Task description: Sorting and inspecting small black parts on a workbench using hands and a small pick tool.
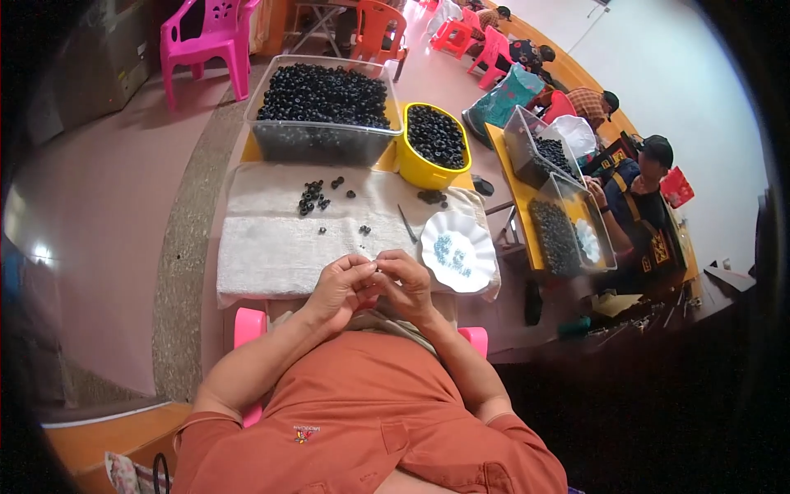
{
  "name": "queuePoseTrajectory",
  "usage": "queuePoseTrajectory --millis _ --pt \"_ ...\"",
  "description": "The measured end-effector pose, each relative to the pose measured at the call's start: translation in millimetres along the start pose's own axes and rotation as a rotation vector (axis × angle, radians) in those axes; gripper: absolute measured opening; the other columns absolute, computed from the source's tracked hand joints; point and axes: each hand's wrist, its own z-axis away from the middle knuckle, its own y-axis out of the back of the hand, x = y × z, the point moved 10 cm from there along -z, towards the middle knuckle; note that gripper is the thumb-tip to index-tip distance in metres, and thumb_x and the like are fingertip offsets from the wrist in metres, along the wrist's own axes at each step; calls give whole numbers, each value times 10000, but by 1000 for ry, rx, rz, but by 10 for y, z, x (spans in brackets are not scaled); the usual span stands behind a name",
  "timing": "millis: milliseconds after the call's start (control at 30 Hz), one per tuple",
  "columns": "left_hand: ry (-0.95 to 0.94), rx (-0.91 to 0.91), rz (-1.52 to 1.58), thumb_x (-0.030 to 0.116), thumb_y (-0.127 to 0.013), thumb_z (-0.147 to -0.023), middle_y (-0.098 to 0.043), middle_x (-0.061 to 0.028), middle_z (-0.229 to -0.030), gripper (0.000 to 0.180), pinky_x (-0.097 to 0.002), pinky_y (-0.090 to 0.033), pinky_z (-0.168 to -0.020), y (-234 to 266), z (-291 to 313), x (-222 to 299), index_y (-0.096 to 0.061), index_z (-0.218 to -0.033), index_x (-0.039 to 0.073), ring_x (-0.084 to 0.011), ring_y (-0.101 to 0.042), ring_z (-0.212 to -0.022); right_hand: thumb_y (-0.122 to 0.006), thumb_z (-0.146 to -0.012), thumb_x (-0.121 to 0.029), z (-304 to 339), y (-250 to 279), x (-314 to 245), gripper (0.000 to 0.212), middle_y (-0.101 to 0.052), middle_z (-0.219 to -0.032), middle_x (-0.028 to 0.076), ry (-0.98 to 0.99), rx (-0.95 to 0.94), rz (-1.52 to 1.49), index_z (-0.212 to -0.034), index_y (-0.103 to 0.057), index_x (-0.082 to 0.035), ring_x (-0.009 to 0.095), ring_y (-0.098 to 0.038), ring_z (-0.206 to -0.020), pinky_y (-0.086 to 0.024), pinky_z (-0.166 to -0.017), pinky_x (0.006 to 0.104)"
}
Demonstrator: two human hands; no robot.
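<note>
My left hand point(339, 290) and my right hand point(403, 285) meet over the near edge of a cloth-covered table point(263, 255). Their fingertips pinch together on something too small to make out. Just beyond them a few small black ring-like parts point(364, 230) lie on the cloth, with a looser cluster of black parts point(311, 198) farther off. Right of my right hand sits a white scalloped plate point(484, 262) holding small pale-blue pieces point(451, 253). A thin dark tool, perhaps tweezers point(406, 224), lies beside the plate.
A clear plastic bin point(321, 140) full of black parts stands at the table's far side, beside a yellow tub point(424, 174) of similar parts. To the right, a person point(629, 193) sits at another table with clear bins point(568, 226). Pink chairs point(210, 41) stand behind.
</note>
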Motion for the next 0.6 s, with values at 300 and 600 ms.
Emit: queuePoseTrajectory --millis 300,600 --pt "-17 -40 11 203 -638 -943 -655 -5 -829 87 -293 -515 -657 -48 -7 -8 -595 -945 127 -115 -628 -757 -668 -827 74 2 -7 -96 289 -609 -1025 132 54 25 43 -1103 -624 2 164 -622 -802 -513 -666 262" --pt "-24 -31 12 212 -646 -942 -671 -20 -864 101 -310 -519 -688 -42 -29 12 -597 -938 123 -120 -637 -781 -679 -836 38 -36 56 -180 203 -638 -958 139 123 80 138 -1034 -658 -2 205 -642 -792 -509 -662 285"
